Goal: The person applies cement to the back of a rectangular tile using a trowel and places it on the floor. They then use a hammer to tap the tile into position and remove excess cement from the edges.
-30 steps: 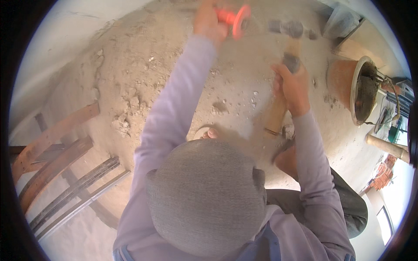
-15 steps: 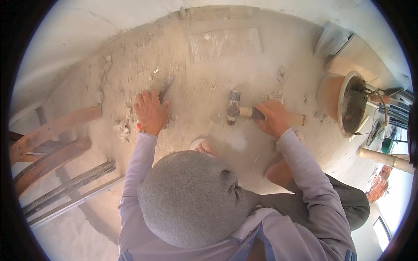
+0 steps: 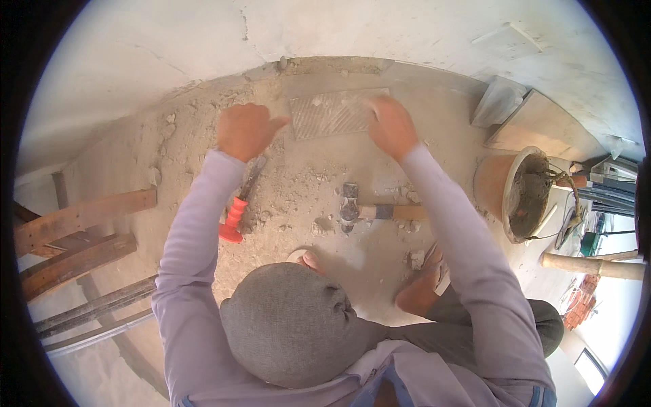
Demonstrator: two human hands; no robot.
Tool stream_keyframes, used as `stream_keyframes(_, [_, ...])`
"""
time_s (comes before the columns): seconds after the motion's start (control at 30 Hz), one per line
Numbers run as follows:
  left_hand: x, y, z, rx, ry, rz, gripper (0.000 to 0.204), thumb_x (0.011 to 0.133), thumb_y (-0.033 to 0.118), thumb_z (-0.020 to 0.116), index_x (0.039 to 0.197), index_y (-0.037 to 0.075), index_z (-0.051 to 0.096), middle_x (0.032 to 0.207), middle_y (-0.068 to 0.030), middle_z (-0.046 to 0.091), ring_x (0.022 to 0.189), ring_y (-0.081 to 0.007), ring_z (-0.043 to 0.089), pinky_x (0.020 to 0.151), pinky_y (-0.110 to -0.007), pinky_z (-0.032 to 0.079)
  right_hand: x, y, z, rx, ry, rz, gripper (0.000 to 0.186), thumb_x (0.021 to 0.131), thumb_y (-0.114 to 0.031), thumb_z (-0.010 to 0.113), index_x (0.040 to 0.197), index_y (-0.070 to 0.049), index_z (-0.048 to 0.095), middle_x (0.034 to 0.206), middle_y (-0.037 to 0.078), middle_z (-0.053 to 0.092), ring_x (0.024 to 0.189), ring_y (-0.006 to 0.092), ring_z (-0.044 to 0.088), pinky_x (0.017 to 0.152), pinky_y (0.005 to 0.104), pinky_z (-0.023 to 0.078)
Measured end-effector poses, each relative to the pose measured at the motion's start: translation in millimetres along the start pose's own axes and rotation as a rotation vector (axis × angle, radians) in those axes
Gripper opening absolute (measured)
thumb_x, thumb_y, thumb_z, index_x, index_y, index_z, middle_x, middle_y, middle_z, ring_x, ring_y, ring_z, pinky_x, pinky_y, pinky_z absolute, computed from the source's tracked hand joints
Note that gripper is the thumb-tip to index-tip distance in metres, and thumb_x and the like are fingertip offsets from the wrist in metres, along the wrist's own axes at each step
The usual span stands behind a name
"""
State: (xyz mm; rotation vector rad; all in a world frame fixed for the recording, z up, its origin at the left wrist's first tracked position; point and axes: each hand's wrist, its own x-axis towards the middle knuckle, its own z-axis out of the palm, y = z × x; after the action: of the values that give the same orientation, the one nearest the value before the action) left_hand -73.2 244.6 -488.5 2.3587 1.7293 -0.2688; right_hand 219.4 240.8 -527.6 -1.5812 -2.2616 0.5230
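Note:
My left hand (image 3: 247, 130) hovers beside the left end of a ridged tile piece (image 3: 329, 113), fingers bent and thumb held out, with nothing visible in it. My right hand (image 3: 392, 125) reaches over the tile's right end, fingers loosely bent; whether it touches is unclear. Below my left hand lies a chisel with an orange grip and guard (image 3: 234, 216) on the dusty floor (image 3: 298, 190) among rubble. A hammer (image 3: 350, 210) with a wooden handle lies on its side below my right hand, its head pointing left. My bare, sandaled feet are near them.
A cracked white wall (image 3: 305, 30) runs behind the tile. Panels (image 3: 532, 122) lean at the back right, near a mortar bucket (image 3: 515, 190), long bars and a bamboo pole (image 3: 590, 266). Curved-looking timber planks (image 3: 85, 216) and rails lie at the left.
I have let go of the chisel and the hammer, which now lie on the floor. Both hands have moved forward to either end of the tile piece, and my view takes in more wall.

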Motion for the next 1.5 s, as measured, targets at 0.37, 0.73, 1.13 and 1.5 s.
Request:
stream_keyframes(0.37, [-95,91,66,-0.990,-0.080,0.190,0.038,0.094,0.035,0.061,0.114,0.003,0.064,0.100,-0.0205,0.067,0.091,-0.0394,0.066,0.077,-0.049,0.052,95,-39,113,0.126,-0.138,0.056,0.016,0.082,-0.007,0.058,0.085,-0.001,0.072,0.084,0.021,0.068,0.085,0.0366,0.068,0.079,0.0454,0.054])
stream_keyframes(0.73, [-47,75,92,-0.832,0.406,-0.312,0.059,0.084,0.025,0.072,0.132,-0.003,0.049,0.110,-0.0218,0.057,0.108,-0.0409,0.054,0.091,-0.045,0.047,-5,20,31,-0.091,0.144,0.251,0.046,0.080,-0.019,0.068,0.123,-0.003,0.064,0.113,0.025,0.064,0.110,0.0427,0.058,0.098,0.0492,0.045])
stream_keyframes(1.13, [-11,90,124,-1.442,0.592,-0.527,0.054,0.081,0.018,0.080,0.123,-0.011,0.060,0.112,-0.0225,0.067,0.102,-0.0296,0.065,0.089,-0.038,0.052,-13,30,23,0.854,0.227,0.708,0.046,0.082,0.000,0.067,0.127,0.004,0.063,0.114,0.013,0.067,0.098,0.0239,0.066,0.086,0.0322,0.053])
stream_keyframes(1.5, [23,71,78,-1.763,0.680,-0.559,0.050,0.087,0.005,0.074,0.126,-0.019,0.055,0.105,-0.0214,0.069,0.087,-0.0179,0.069,0.073,-0.027,0.056,25,26,5,1.189,0.226,0.827,0.050,0.083,0.003,0.065,0.128,0.020,0.052,0.112,0.023,0.065,0.092,0.0241,0.068,0.078,0.0291,0.058])
